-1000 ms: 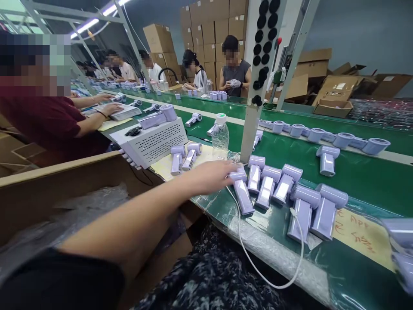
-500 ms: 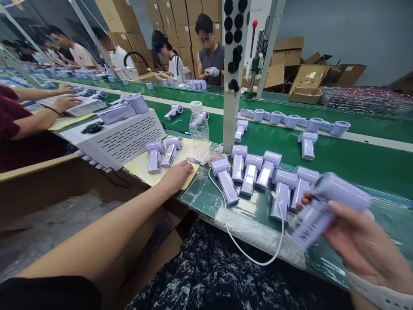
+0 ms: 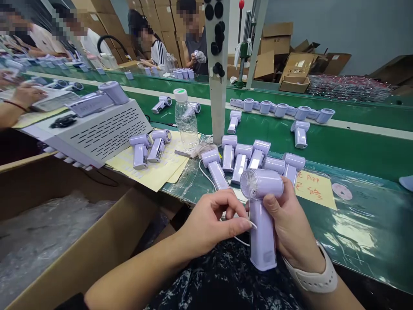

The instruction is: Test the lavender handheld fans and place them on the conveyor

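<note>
A lilac handheld fan (image 3: pixel 263 232) stands nearly upright in my right hand (image 3: pixel 292 219), whose thumb and fingers wrap its neck and back. Its round grille faces left. My left hand (image 3: pixel 219 219) is at the left side of the handle, thumb and forefinger closed in a pinch; whatever they hold is hidden. A white cable (image 3: pixel 203 171) runs behind my left hand, and a stretch of it shows below the thumb beside the fan. Several more lilac fans, such as one with a long handle (image 3: pixel 217 172), lie on the green bench just beyond my hands.
Left of my hands are a slotted white box (image 3: pixel 109 133) and yellow sheets (image 3: pixel 167 172) with two fans. A clear bottle (image 3: pixel 186 125) stands by a white post (image 3: pixel 218 103). Farther back, a green conveyor (image 3: pixel 261 133) carries more fans. An open carton (image 3: pixel 97 241) sits lower left.
My left hand has left the yellow sheet and come over to the fan. My right hand has brought the fan leftward to my front and turned it upright. The view has shifted right.
</note>
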The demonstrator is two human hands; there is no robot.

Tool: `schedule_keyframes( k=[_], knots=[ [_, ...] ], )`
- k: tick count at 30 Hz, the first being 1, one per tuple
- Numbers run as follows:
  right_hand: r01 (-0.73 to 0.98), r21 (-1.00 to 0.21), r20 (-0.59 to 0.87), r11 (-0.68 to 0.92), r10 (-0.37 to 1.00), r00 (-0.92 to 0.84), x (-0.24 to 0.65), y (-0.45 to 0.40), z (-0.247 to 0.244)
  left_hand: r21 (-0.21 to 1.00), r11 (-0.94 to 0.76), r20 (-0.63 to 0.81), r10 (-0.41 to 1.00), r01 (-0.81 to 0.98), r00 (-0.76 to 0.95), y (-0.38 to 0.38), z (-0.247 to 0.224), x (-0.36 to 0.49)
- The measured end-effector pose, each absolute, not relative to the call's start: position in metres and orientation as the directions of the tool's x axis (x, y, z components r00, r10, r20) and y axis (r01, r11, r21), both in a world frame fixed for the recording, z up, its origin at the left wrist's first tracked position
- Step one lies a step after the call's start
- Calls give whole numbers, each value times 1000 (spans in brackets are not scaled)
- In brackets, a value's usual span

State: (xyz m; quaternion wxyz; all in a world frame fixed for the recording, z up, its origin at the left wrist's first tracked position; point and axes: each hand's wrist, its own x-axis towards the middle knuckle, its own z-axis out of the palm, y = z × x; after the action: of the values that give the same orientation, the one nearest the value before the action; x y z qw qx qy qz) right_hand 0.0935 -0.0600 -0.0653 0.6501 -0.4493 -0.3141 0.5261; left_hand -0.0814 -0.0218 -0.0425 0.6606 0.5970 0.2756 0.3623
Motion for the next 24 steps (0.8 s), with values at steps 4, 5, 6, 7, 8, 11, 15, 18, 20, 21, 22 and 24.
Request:
schedule_keyframes(
  k=[4, 5, 6, 7, 8, 11, 15, 18, 20, 21, 22, 24],
  knots=[
    [-357, -929, -54, 96, 921, 386, 97, -61, -71, 989, 87, 2, 797, -118, 604, -24, -53, -78],
    [-359, -928, -62, 102, 906, 418, 97, -61, -72, 989, 92, -5, 797, -113, 604, -25, -54, -78],
    [-362, -926, -71, 105, 895, 441, 97, -61, -72, 989, 98, -12, 797, -109, 604, -25, -54, -77],
    [-365, -925, -77, 107, 886, 457, 97, -60, -71, 988, 107, -19, 794, -110, 607, -26, -54, -76],
    [-371, -922, -83, 109, 881, 466, 96, -60, -70, 986, 119, -24, 791, -116, 612, -27, -54, -75],
    [-419, -903, -123, 94, 879, 461, 96, -59, -66, 971, 165, -23, 786, -173, 618, -28, -54, -72],
    [-545, -839, -195, 6, 930, 311, 99, -62, -64, 960, 196, -41, 805, -199, 592, -29, -55, -72],
    [-612, -791, -198, -23, 955, 220, 98, -66, -66, 972, 175, -48, 805, -160, 591, -31, -54, -72],
    [-649, -760, -202, -33, 961, 187, 95, -68, -67, 975, 173, -58, 803, -138, 593, -33, -53, -72],
    [-659, -751, -200, -38, 965, 172, 93, -69, -67, 973, 182, -65, 799, -138, 598, -34, -53, -72],
    [-661, -749, -190, -39, 969, 159, 91, -69, -66, 969, 199, -72, 795, -146, 603, -35, -52, -72],
    [-638, -770, -157, -19, 974, 161, 88, -70, -64, 961, 225, -81, 786, -160, 613, -36, -52, -71]
  ],
)
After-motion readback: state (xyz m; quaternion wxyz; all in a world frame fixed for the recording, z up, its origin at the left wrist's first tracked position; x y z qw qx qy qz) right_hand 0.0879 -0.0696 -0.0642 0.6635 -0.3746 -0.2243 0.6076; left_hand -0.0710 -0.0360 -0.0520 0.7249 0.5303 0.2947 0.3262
